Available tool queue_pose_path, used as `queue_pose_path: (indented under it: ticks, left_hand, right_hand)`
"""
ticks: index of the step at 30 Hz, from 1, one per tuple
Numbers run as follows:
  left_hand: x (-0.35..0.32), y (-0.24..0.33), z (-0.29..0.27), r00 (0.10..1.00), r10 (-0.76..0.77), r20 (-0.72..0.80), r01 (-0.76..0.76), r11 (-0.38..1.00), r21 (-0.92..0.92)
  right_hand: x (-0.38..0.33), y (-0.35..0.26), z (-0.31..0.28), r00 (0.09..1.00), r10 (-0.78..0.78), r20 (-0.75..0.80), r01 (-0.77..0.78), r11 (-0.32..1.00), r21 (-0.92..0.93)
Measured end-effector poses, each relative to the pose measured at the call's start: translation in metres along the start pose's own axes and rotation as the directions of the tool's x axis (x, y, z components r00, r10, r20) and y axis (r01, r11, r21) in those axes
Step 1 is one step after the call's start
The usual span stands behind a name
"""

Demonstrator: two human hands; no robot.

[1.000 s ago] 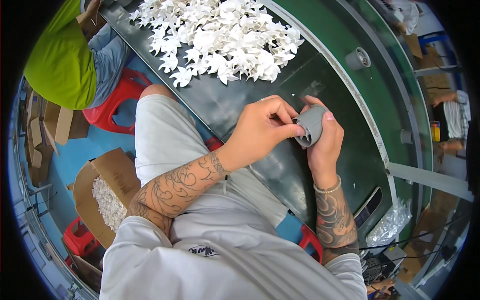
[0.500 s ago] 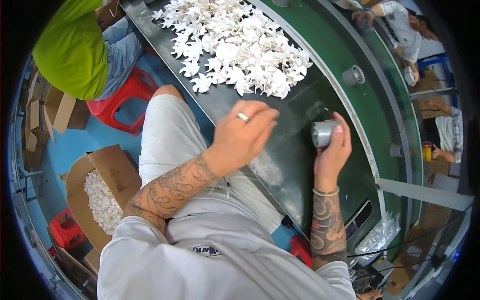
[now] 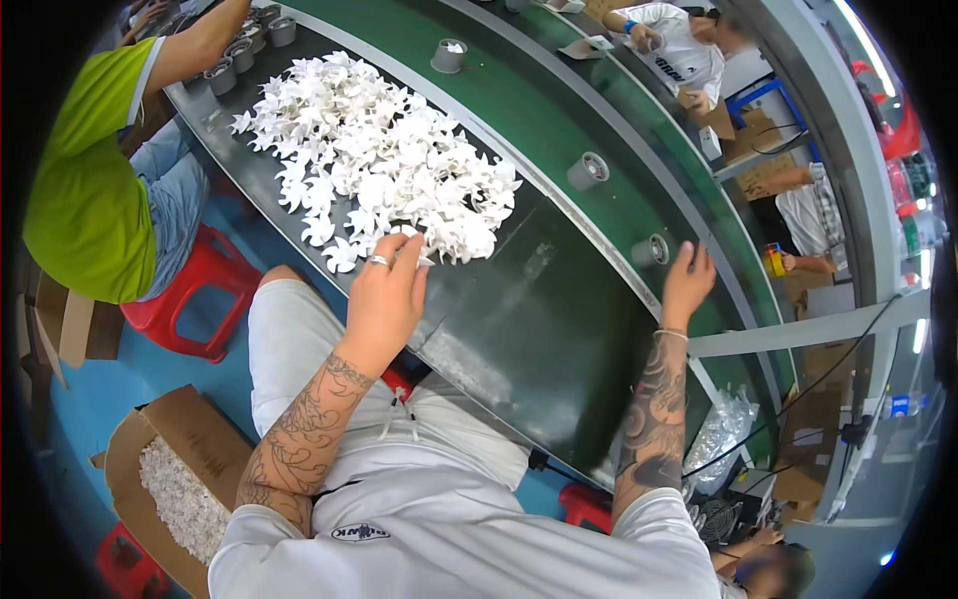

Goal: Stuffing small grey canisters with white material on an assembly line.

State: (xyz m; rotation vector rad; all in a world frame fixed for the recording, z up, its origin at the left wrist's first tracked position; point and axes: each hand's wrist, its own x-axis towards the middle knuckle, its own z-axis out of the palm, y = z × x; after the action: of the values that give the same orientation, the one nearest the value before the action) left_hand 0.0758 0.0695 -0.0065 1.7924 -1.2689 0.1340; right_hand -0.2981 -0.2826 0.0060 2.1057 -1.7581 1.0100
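Note:
A heap of white star-shaped, petal-like pieces covers the far left part of the dark table. At its near edge is my left hand, with a ring on one finger; its fingers are stretched out and apart. The fingertips reach the nearest pieces, but whether they touch one is hard to see. Out to the right, my right hand is raised at the green conveyor belt, open and holding nothing. Just left of its fingers stands a small grey cup on the belt, apart from the hand.
More grey cups stand on the belt, and several sit at the table's far left. A person in a green shirt sits at left. A carton of white bits is beside my leg. Clear plastic bags lie at right.
The grey cup has left my right hand and now stands on the belt. My left hand has gone over to the heap of white pieces. The whole view has shifted.

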Motion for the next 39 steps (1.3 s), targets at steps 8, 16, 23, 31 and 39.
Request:
queue_pose_path:
  ticks: [8,16,23,31,39]
  left_hand:
    - [-0.009,-0.004,-0.001,0.994,0.109,-0.006,-0.108,0.979,-0.175]
    - [-0.023,-0.010,-0.032,0.943,0.140,-0.301,-0.150,0.989,-0.009]
    - [-0.018,-0.038,-0.060,0.993,0.020,-0.117,0.016,0.954,0.300]
    - [0.010,-0.062,-0.054,0.976,0.214,0.040,-0.217,0.943,0.251]
    - [0.016,-0.078,-0.060,0.986,0.094,0.139,-0.123,0.967,0.223]
  right_hand:
    - [0.068,0.146,0.033,0.897,0.306,0.318,-0.275,0.952,-0.137]
    - [0.057,0.082,0.025,0.964,0.264,-0.009,-0.249,0.920,0.303]
    - [-0.088,-0.055,-0.082,0.911,0.333,0.244,-0.399,0.556,0.729]
    - [-0.154,-0.114,-0.094,0.847,0.366,0.385,-0.520,0.421,0.743]
    - [-0.110,-0.145,-0.045,0.941,0.294,0.168,-0.339,0.825,0.453]
